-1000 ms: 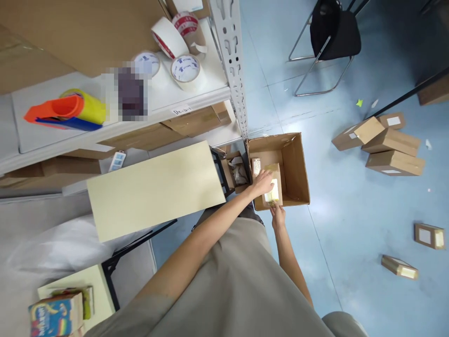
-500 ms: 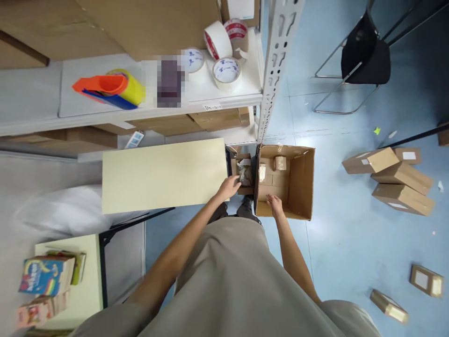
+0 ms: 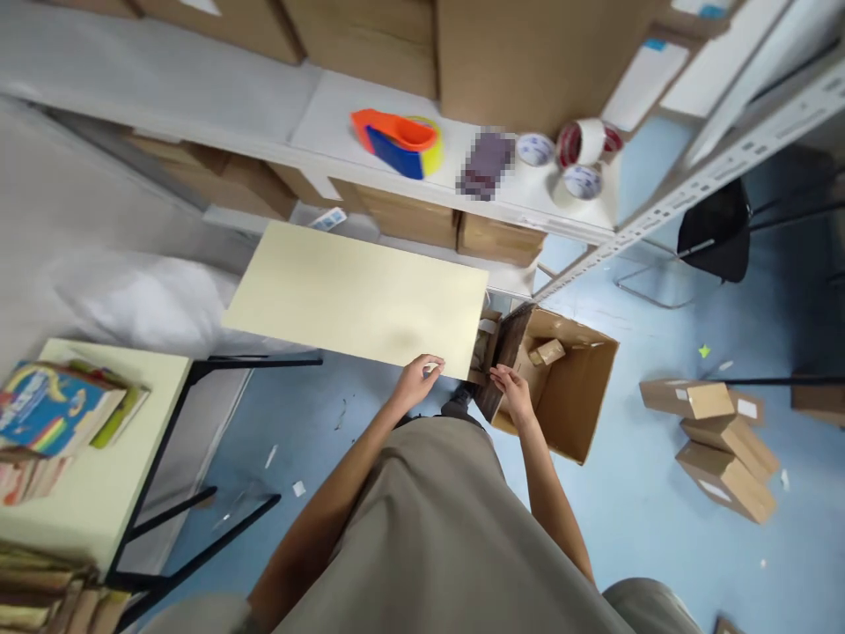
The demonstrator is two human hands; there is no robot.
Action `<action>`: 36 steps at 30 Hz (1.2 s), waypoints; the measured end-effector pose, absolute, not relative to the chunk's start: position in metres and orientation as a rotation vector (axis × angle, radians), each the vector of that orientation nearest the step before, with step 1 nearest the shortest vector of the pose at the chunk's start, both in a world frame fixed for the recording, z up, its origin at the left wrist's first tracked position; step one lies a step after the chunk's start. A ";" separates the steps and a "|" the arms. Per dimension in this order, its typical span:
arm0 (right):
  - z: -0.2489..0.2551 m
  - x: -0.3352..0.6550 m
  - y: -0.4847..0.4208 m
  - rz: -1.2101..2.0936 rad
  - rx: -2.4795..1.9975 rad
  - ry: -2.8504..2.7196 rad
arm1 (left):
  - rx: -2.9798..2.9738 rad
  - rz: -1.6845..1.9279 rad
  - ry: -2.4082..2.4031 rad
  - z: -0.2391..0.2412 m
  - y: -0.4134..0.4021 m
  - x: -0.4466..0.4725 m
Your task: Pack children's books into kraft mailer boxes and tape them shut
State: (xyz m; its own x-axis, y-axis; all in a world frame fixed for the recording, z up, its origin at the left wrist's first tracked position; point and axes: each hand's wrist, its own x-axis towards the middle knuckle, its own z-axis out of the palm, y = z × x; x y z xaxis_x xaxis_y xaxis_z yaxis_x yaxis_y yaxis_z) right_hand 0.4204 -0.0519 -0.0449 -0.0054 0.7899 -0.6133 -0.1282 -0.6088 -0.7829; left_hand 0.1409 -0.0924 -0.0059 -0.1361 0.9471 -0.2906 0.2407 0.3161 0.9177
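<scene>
My left hand [image 3: 417, 384] hovers at the near edge of a pale yellow tabletop [image 3: 363, 295], close to its right corner. Its fingers are loosely curled, a gap shows between thumb and fingers, and nothing is visible in it. Over the left wall of an open cardboard box [image 3: 573, 401], my right hand [image 3: 512, 394] has its fingers stretched to the left, and I see nothing in them. Inside that box lies a small taped carton [image 3: 547, 352]. Between table and box, a narrow gap holds another carton [image 3: 486, 339], partly hidden.
A shelf [image 3: 317, 110] behind the table carries tape rolls [image 3: 584, 181], an orange, blue and yellow object [image 3: 400, 145] and large cartons. Several small cartons [image 3: 726, 475] lie on the floor at right, near a black chair [image 3: 716, 231]. Books [image 3: 59, 409] lie on another table at left.
The view has turned and shifted left. My left hand has drawn back from the gap to the table's edge, and my right hand has moved from inside the box to its left wall.
</scene>
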 end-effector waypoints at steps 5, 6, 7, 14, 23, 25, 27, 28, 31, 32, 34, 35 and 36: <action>0.010 0.299 -0.067 1.736 -1.416 -1.039 | 1.023 1.167 1.647 0.022 -0.154 0.057; 0.020 0.271 -0.074 1.756 -1.385 -1.099 | 0.997 1.222 1.659 0.027 -0.169 0.037; 0.029 0.243 -0.083 1.782 -1.353 -1.159 | 0.969 1.275 1.674 0.032 -0.185 0.016; 0.066 0.053 -0.155 2.046 -1.082 -1.591 | 0.785 1.574 1.861 0.054 -0.313 -0.123; 0.079 -0.140 -0.222 2.294 -0.809 -2.033 | 0.123 1.887 2.095 0.037 -0.457 -0.225; 0.076 -0.176 -0.229 2.347 -0.749 -2.089 | -0.025 1.919 2.110 0.035 -0.473 -0.240; 0.072 -0.213 -0.236 2.389 -0.693 -2.141 | -0.128 1.939 2.134 0.035 -0.487 -0.257; 0.070 -0.231 -0.239 2.409 -0.669 -2.167 | -0.169 1.942 2.152 0.035 -0.493 -0.266; 0.065 -0.287 -0.249 2.484 -0.606 -2.242 | -0.274 1.918 2.236 0.040 -0.508 -0.300; 0.064 -0.306 -0.252 2.516 -0.579 -2.270 | -0.311 1.908 2.264 0.042 -0.512 -0.312; 0.062 -0.343 -0.258 2.579 -0.503 -2.328 | -0.388 1.899 2.313 0.047 -0.518 -0.336; 0.061 -0.361 -0.260 2.606 -0.457 -2.357 | -0.427 1.900 2.333 0.048 -0.520 -0.348; 0.059 -0.379 -0.263 2.631 -0.412 -2.384 | -0.467 1.901 2.351 0.050 -0.521 -0.359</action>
